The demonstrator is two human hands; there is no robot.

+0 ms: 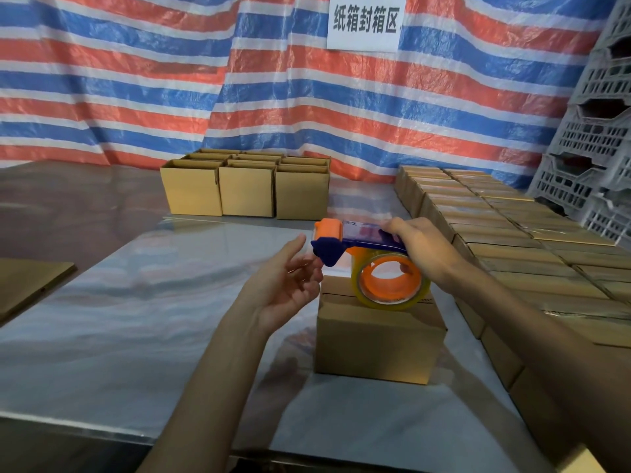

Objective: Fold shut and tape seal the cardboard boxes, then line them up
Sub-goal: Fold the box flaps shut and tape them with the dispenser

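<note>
Your right hand [423,247] is wrapped around the handle of the blue-and-orange tape dispenser [345,237], fingers curled over it from above. The dispenser lies level, with its orange nose pointing left. Its roll of clear tape [391,285] hangs over the top of the cardboard box [375,339] in front of you. You can't tell from here whether the roll touches the box.

That box sits on the shiny table [153,319], slightly right of centre and near you, with its flaps folded down and a seam line showing across the top.

Your left hand [290,288] is released, palm turned toward the dispenser and fingers loosely spread just beside its blue front end. It grasps nothing you can make out (that spot is blurred).

To the right runs a long block of closed boxes [512,240], packed edge to edge from near to far. At the far side of the table stands a cluster of open boxes [246,192]. A flat piece of cardboard [30,285] lies at the left edge. Behind it all hangs a striped tarp [136,80] with a white sign [365,22], and grey plastic crates [594,138] are stacked at far right.
</note>
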